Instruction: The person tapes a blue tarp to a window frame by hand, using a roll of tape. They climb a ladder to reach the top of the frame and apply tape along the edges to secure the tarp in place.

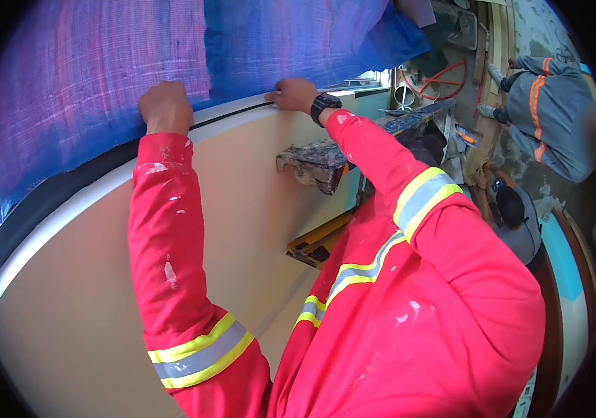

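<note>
A blue woven sheet point(173, 49) hangs over the top of a beige wall point(89, 292), above a white band and a thin black strip point(232, 115). My left hand point(166, 106) is a closed fist gripping the sheet's lower edge. My right hand point(292, 94), with a black watch on the wrist, pinches the same edge further right, where the black strip ends. Both arms are in red sleeves with yellow and grey reflective bands, spattered with white.
A plaster-crusted scaffold plank point(322, 164) juts from the wall below my right arm, with a yellow frame point(312, 244) under it. Far below on the right stand a person in grey coveralls point(545, 118) and another in a dark cap point(514, 209). An orange hose point(441, 76) lies near them.
</note>
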